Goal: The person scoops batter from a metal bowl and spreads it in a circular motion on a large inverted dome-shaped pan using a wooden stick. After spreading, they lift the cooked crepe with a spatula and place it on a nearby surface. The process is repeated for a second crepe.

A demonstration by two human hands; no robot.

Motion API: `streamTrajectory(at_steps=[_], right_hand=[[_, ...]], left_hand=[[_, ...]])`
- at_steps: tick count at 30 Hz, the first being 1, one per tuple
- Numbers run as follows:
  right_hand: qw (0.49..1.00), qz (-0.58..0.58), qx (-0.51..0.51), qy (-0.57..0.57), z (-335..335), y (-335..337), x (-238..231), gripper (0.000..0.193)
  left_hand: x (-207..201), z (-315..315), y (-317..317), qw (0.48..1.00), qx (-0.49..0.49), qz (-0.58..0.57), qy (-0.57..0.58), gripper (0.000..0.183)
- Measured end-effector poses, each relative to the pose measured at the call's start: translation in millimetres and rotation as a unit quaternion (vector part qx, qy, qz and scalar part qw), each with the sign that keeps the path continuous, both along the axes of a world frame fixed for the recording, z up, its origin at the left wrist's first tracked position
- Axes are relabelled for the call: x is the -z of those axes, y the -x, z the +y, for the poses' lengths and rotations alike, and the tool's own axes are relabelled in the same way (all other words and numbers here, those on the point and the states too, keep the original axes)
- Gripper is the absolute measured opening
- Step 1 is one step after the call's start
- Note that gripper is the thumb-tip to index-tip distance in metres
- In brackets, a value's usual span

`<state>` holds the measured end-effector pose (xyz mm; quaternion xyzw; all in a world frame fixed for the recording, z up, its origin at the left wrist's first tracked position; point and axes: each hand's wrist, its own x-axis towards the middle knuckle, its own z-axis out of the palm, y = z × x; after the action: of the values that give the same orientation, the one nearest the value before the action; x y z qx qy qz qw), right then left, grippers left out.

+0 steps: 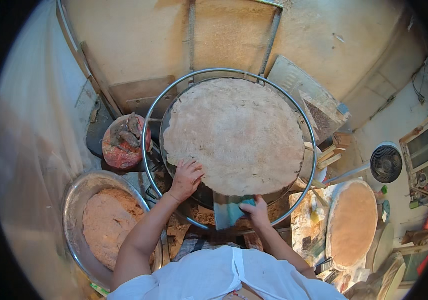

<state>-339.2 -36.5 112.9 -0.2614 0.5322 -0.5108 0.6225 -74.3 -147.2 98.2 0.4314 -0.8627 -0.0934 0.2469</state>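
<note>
A large round flatbread (234, 135), pale greyish-brown with a ragged rim, covers most of a dark round griddle (166, 132). A shiny metal ring (312, 135) encircles both. My left hand (187, 177) lies at the flatbread's near-left edge, fingers stretched over its surface; whether the thumb goes beneath the edge is hidden. At the near edge, my right hand (257, 212) is closed on a flat blue-green scraper (226, 212). The scraper's far end meets the flatbread's front rim, and I cannot tell how far it reaches under.
To the left stands a big metal basin (69, 220) of pinkish-brown dough (109, 225), with a red-topped round stool (121, 142) behind it. Another round flatbread (353, 222) lies on the right. Beyond it is a black fan (386, 163). Boards (306, 95) lean against the back wall.
</note>
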Motion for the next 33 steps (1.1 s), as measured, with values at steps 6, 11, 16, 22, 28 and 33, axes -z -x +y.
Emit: streamTrajectory(at_steps=[6,11,16,22,28,33], right_hand=[[0.814,0.493,-0.162,0.261,10.8,76.4,-10.4,0.046],[0.752,0.508,-0.169,0.385,-118.7,68.7,26.3,0.041],[0.769,0.529,-0.069,0.352,-250.4,65.2,21.3,0.038],[0.770,0.562,0.057,0.296,-257.2,208.6,24.9,0.036],[0.742,0.595,0.259,0.165,-104.2,387.1,38.8,0.039],[0.698,0.571,0.421,-0.098,96.0,443.5,82.1,0.040]], left_hand=[[-44.1,-36.8,56.2,0.999,0.050,0.016,-0.009,0.013],[-104.7,-113.2,97.9,0.977,0.023,-0.005,-0.211,0.004],[-230.8,-154.9,178.2,0.987,-0.013,-0.150,0.063,0.009],[-297.8,-83.0,269.2,0.958,0.042,-0.230,0.169,0.012],[-200.1,-17.6,245.9,0.981,-0.018,-0.165,0.102,0.016],[-81.3,-4.9,222.7,0.996,0.011,-0.082,-0.022,0.017]])
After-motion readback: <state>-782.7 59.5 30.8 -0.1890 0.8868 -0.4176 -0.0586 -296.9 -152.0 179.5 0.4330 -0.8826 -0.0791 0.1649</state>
